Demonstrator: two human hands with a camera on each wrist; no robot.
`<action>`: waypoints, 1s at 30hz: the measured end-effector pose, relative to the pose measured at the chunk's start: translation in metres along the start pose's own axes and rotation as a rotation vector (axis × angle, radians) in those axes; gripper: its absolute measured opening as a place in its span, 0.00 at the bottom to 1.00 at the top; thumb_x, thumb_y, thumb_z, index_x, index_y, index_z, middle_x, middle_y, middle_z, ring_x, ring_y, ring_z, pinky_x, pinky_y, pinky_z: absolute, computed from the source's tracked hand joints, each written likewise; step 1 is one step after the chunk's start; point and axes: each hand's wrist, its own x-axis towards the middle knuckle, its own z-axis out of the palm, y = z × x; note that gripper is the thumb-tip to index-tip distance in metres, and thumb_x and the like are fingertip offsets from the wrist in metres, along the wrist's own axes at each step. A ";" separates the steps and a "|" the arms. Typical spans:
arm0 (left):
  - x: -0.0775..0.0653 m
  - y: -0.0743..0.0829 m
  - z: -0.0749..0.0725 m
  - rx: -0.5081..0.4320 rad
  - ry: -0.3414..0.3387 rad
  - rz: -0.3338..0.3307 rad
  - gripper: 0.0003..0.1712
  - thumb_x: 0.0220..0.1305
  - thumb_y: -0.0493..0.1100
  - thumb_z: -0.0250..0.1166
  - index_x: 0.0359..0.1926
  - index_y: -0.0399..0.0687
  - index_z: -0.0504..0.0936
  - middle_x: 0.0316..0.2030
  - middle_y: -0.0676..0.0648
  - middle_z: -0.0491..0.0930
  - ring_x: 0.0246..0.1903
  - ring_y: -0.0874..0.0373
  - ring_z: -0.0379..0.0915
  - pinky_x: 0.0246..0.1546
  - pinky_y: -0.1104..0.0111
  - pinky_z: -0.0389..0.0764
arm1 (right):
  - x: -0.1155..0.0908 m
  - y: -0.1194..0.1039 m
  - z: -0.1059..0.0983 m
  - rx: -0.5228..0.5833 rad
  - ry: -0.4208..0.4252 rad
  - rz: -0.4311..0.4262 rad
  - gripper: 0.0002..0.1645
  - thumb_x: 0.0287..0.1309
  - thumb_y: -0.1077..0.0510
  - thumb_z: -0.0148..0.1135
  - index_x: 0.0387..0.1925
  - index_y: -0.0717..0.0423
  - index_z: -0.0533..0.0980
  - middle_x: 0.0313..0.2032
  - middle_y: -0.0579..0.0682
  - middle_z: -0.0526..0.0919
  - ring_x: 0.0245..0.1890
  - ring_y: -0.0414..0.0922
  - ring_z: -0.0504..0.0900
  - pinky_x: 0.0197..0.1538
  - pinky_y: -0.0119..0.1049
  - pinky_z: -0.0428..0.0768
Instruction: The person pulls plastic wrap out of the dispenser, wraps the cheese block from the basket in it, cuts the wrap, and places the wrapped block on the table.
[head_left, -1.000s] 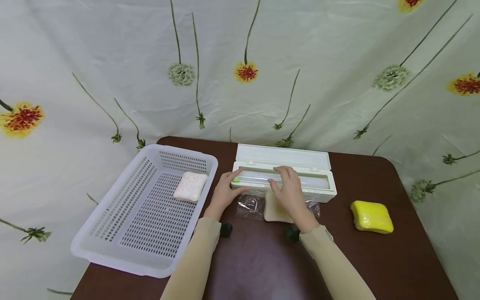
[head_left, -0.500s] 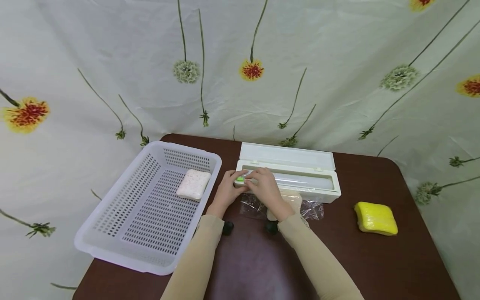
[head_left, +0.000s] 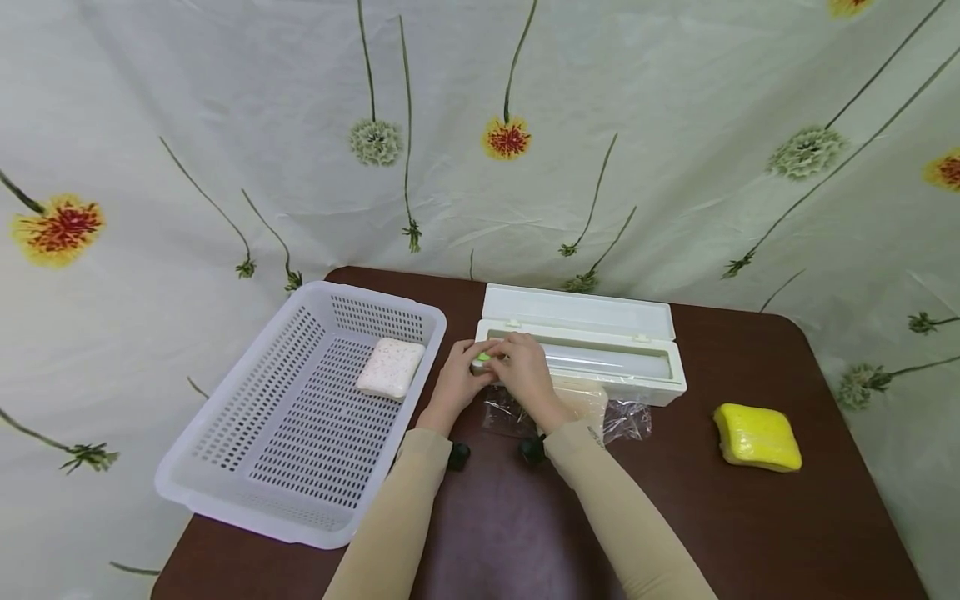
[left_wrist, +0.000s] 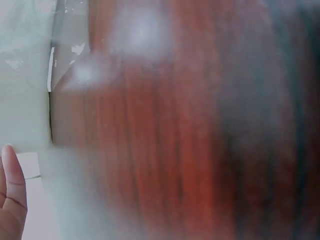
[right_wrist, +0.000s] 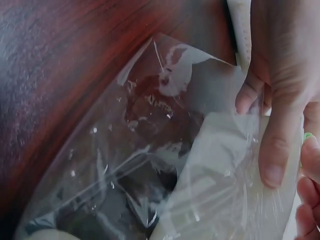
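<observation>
I logged that the right hand [head_left: 527, 375] had shifted left along the open white plastic box [head_left: 662, 393] to the left hand [head_left: 454, 379] at a small green plastic tab [head_left: 483, 357], apparently centring work there; I could not tell either grip's closure, and the cream rectangular block [head_left: 591, 402] lay in clear film [head_left: 630, 419] in front.

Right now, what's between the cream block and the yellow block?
Loose clear film beside the cream block, then only brown tabletop as far as the yellow block. Shows in the head view.
</observation>
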 end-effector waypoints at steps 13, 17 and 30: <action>-0.002 0.002 0.003 -0.009 -0.003 0.004 0.31 0.58 0.52 0.71 0.64 0.62 0.77 0.64 0.39 0.67 0.60 0.39 0.70 0.56 0.47 0.76 | -0.005 0.011 -0.007 -0.157 0.051 -0.071 0.08 0.53 0.52 0.73 0.33 0.51 0.88 0.33 0.46 0.85 0.36 0.48 0.79 0.46 0.47 0.74; -0.004 0.002 0.005 -0.016 0.001 0.015 0.32 0.58 0.52 0.70 0.64 0.61 0.77 0.65 0.39 0.67 0.62 0.39 0.69 0.57 0.47 0.75 | -0.006 0.014 -0.012 -0.165 0.038 -0.073 0.08 0.52 0.52 0.74 0.32 0.50 0.88 0.34 0.46 0.86 0.36 0.48 0.79 0.46 0.47 0.73; -0.003 -0.001 0.001 -0.007 0.019 0.044 0.32 0.56 0.50 0.71 0.64 0.59 0.77 0.65 0.37 0.67 0.63 0.39 0.68 0.60 0.48 0.74 | -0.016 0.045 -0.046 -0.100 -0.021 -0.029 0.09 0.50 0.54 0.75 0.32 0.54 0.87 0.32 0.48 0.86 0.35 0.49 0.78 0.45 0.46 0.68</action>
